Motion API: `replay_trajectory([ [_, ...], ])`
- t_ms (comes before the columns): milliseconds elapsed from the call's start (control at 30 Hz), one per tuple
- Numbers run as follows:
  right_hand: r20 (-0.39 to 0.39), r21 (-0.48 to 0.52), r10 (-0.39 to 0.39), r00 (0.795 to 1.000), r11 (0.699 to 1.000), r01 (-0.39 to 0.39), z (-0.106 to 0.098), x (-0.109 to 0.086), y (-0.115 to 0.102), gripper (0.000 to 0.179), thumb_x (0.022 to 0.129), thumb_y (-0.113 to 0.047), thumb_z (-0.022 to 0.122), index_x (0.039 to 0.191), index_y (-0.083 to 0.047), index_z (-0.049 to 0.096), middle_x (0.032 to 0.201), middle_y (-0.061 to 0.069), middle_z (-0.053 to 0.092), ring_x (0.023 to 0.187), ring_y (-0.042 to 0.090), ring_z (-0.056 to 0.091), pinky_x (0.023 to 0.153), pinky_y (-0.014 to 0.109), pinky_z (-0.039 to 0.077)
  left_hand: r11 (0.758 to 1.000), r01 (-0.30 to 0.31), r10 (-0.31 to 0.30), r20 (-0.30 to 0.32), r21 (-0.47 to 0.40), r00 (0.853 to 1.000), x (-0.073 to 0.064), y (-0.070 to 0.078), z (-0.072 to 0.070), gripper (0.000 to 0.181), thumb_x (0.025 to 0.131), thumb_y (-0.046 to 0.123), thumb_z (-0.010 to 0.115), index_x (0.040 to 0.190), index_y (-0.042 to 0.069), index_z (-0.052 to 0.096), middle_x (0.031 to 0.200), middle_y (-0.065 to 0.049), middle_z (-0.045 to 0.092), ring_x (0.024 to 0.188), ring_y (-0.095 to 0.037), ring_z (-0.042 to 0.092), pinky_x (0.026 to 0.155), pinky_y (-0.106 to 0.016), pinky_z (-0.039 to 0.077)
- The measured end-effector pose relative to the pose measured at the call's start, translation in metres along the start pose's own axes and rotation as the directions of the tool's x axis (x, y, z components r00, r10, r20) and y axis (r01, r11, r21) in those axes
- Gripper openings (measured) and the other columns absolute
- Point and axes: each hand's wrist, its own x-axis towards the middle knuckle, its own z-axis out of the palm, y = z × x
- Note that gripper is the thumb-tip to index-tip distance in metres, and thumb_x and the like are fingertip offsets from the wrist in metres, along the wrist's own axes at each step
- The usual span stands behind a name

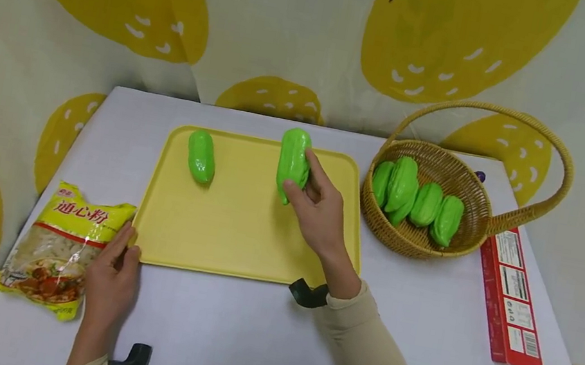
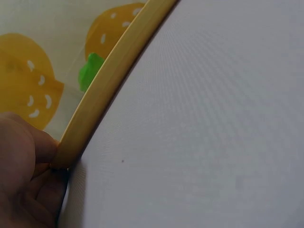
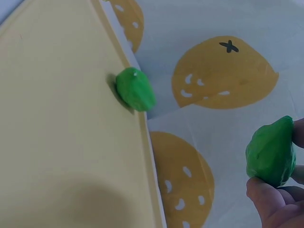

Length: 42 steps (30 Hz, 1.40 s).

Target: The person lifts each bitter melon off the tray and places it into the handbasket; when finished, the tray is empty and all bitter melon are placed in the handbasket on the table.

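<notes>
My right hand [image 1: 319, 210] holds a bright green, glossy, lumpy oblong vegetable [image 1: 294, 157] between thumb and fingers, raised over the right half of the yellow tray [image 1: 224, 236]. The right wrist view shows the same held vegetable [image 3: 270, 152] tapering to a point. A second green vegetable [image 1: 201, 156] lies on the tray near its far left corner. At the tray's near left corner is my left hand [image 1: 112, 278], pinching the rim [image 2: 71, 147] between thumb and fingers. Its fingertips lie beside a bag of pasta [image 1: 59, 252].
Right of the tray stands a wicker basket [image 1: 405, 245] with a tall handle and several more green vegetables [image 1: 402, 185] inside. A red box [image 1: 512, 299] lies beside the basket, toward the table's right edge. Behind the white table [image 1: 218, 339] hangs a fruit-patterned cloth [image 1: 286, 18].
</notes>
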Motion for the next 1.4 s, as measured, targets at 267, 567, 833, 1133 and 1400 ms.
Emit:
replay_trajectory([
  [267,-0.053,0.054,0.001,0.999,0.999,0.002,-0.02,-0.004,0.0,0.068,0.101,-0.014,0.064,0.16,-0.015,0.032,0.165,0.012,0.034,0.145,0.021,0.047,0.104,0.021,0.053,0.996,0.062,-0.059,-0.053,0.061,0.997,-0.004,-0.003,-0.009,0.044,0.107,0.021,0.052,0.15,0.017,0.05,0.156,0.004,0.048,0.147,-0.018,0.045,0.111,-0.001,0.032],
  [567,-0.115,0.07,-0.032,0.993,0.997,0.04,-0.048,-0.008,0.001,0.067,0.101,-0.011,0.062,0.16,-0.015,0.031,0.168,0.01,0.03,0.147,0.022,0.045,0.101,0.018,0.054,0.997,0.048,-0.043,-0.081,0.055,0.996,-0.005,-0.006,-0.012,0.043,0.106,0.019,0.053,0.149,0.013,0.051,0.155,-0.003,0.049,0.145,-0.009,0.043,0.105,0.005,0.03],
  [833,-0.213,0.064,-0.009,0.977,0.998,0.023,-0.083,-0.02,0.001,0.067,0.101,-0.009,0.062,0.16,-0.015,0.032,0.165,0.012,0.035,0.146,0.024,0.046,0.101,0.017,0.054,0.999,0.004,-0.002,-0.063,0.035,0.998,-0.002,0.0,0.0,0.042,0.105,0.016,0.055,0.146,0.009,0.054,0.154,-0.007,0.051,0.143,-0.009,0.045,0.099,0.009,0.029],
  [1133,-0.342,0.035,0.069,0.937,0.998,-0.06,-0.122,-0.033,0.005,0.064,0.1,-0.01,0.063,0.159,-0.015,0.036,0.165,0.01,0.036,0.145,0.026,0.047,0.102,0.014,0.052,1.0,-0.019,0.021,-0.09,0.025,0.996,-0.003,-0.001,0.004,0.041,0.104,0.012,0.056,0.145,0.007,0.056,0.151,-0.008,0.053,0.131,0.019,0.039,0.101,0.008,0.029],
  [1400,-0.407,-0.012,0.083,0.909,0.995,-0.097,-0.147,-0.036,0.006,0.063,0.101,-0.015,0.063,0.158,-0.02,0.037,0.165,0.006,0.036,0.147,0.025,0.045,0.102,0.011,0.05,0.998,-0.063,0.064,-0.103,0.013,0.993,-0.002,-0.002,0.006,0.041,0.103,0.011,0.059,0.143,0.004,0.057,0.149,-0.012,0.055,0.121,0.03,0.035,0.098,0.01,0.029],
])
